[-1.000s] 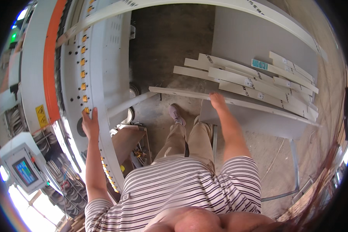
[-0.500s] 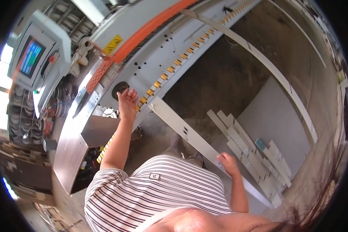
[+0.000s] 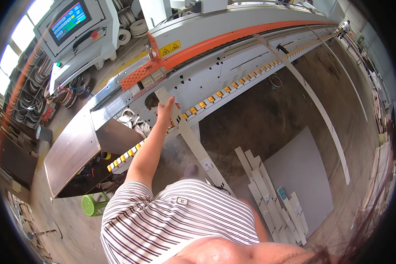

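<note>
- Head view: left hand (image 3: 165, 110) is wrapped round a long pale strip (image 3: 193, 143) close to its far end, thumb on one side and fingertips curling over the other edge.
- Right hand is hidden by the body, so can't tell what it's gripping, if anything.
- That strip slants from the left hand down to the striped shirt (image 3: 180, 220), with a white label partway along. Its far end is over the edge of the grey machine (image 3: 237, 66), just beside a dark round opening (image 3: 152, 102).
- Row of yellow rollers (image 3: 202, 104) along the machine's edge, orange rail (image 3: 224, 42) behind it.
- To the right, a bunch of shorter pale strips (image 3: 268, 198) on a grey table (image 3: 310, 171), one with a teal label.
- Further out: lit control screen (image 3: 69, 21) at upper left, green stool (image 3: 90, 205) at lower left.
</note>
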Demonstrator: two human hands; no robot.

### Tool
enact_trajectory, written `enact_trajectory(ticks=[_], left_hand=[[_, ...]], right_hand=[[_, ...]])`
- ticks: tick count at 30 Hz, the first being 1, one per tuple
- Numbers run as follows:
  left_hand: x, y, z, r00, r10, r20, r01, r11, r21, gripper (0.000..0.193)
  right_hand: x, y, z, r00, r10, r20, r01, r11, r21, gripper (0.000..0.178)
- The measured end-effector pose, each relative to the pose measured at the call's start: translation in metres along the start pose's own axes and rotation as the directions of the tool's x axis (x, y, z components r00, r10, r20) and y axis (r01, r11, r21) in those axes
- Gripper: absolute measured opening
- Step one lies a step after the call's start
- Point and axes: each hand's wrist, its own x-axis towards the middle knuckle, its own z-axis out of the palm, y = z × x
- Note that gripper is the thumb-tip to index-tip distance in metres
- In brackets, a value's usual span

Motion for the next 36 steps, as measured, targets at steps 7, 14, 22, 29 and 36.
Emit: enact_trajectory(ticks=[7,14,22,29,36], left_hand=[[0.060,0.000,-0.013,0.995,0.036,-0.098,-0.024,0.993,0.117,0.035],[0.108,-0.009,-0.009,0.875,0.265,-0.405,0.068,0.762,0.644,0.079],[0.110,0.019,-0.018,0.892,0.157,-0.423,0.174,0.745,0.644,0.074],[0.113,0.017,-0.018,0.914,0.169,-0.370,0.134,0.734,0.666,0.070],[0.117,0.021,-0.016,0.898,0.189,-0.396,0.114,0.771,0.626,0.065]], right_hand=[[-0.077,-0.027,-0.003,0.912,-0.256,-0.321,0.244,0.967,-0.075,0.056],[-0.083,-0.136,-0.012,0.865,-0.285,-0.412,0.034,0.854,-0.519,0.070],[-0.076,-0.215,0.000,0.864,-0.273,-0.423,-0.020,0.820,-0.572,0.069],[-0.078,-0.235,0.005,0.901,-0.226,-0.370,-0.015,0.836,-0.548,0.072],[-0.071,-0.233,0.002,0.898,-0.263,-0.352,0.041,0.848,-0.528,0.070]])
